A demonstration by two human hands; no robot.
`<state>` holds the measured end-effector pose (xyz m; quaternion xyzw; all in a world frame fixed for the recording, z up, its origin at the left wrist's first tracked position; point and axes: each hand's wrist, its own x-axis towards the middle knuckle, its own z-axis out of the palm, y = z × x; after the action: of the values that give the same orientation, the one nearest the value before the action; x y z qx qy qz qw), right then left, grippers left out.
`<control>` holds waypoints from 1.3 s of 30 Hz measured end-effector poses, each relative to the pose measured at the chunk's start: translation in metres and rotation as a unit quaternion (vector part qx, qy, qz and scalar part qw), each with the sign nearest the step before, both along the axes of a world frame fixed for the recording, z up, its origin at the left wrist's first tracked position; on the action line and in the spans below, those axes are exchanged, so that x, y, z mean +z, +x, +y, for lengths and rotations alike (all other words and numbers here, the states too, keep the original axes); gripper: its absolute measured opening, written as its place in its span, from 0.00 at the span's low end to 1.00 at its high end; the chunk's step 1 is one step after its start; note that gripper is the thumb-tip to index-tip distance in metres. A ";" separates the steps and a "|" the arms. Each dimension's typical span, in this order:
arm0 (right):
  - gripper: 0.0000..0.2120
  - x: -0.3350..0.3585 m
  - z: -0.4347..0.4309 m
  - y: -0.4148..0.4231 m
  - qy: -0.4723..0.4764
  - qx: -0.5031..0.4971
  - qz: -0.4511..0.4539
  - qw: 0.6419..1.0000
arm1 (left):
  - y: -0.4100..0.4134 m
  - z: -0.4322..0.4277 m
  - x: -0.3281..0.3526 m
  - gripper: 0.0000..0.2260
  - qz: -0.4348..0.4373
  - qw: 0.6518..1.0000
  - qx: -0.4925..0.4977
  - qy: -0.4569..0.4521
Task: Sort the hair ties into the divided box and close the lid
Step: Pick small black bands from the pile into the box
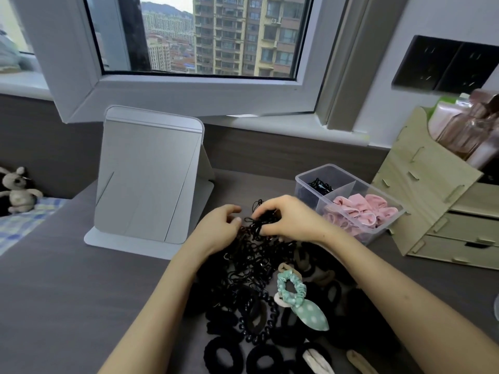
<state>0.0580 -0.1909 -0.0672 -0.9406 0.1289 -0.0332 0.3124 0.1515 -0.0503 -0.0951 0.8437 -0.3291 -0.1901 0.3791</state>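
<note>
A big heap of hair ties [259, 287] covers the dark desk in front of me: thin black elastics at the far end, thick black scrunchies nearer, a mint dotted scrunchie [293, 292] among them. My left hand [218, 225] and my right hand [289, 217] both pinch a tangled bunch of thin black elastics [260, 222] at the heap's far end. The clear divided box [305, 182] stands open just right of my hands. Its far compartment holds a few thin black ties [320, 184], its near one pink scrunchies [359, 211]. No lid is in view.
A grey folding mirror [148, 182] stands to the left of my hands. A wooden drawer organiser [437, 211] with bottles is at the right, right behind the box. A window and sill run along the back. A plush toy [17, 190] lies on a bed far left.
</note>
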 end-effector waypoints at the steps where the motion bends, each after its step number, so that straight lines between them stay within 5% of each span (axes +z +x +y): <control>1: 0.11 0.004 -0.003 -0.002 0.015 -0.004 -0.003 1.000 | -0.001 -0.001 -0.001 0.18 -0.011 1.000 -0.008 0.004; 8: 0.11 0.047 -0.030 -0.016 0.090 -0.035 -0.034 0.995 | -0.017 -0.012 -0.016 0.28 -0.131 0.982 -0.087 0.100; 14: 0.10 0.074 -0.094 -0.011 0.025 -0.134 -0.046 0.990 | -0.027 -0.019 -0.029 0.34 -0.173 0.965 -0.124 0.151; 19: 0.13 0.050 -0.140 0.013 -0.069 -0.200 0.054 0.976 | -0.029 -0.021 -0.031 0.34 -0.198 0.961 -0.127 0.148; 27: 0.15 0.040 -0.138 0.025 -0.143 -0.096 0.172 0.970 | -0.030 -0.019 -0.027 0.33 -0.225 0.961 -0.112 0.111; 34: 0.14 0.066 -0.121 0.006 -0.252 -0.101 0.109 0.956 | -0.027 -0.019 -0.023 0.28 -0.228 0.963 -0.100 0.106; 39: 0.13 0.070 -0.089 -0.027 -0.195 -0.137 0.015 0.971 | -0.025 -0.036 -0.018 0.22 -0.229 0.959 -0.120 0.114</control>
<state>0.0308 -0.2801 0.0025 -0.9570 0.2526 -0.0861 0.1134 0.1261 -0.0864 -0.1130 0.8567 -0.4819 -0.0725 0.1693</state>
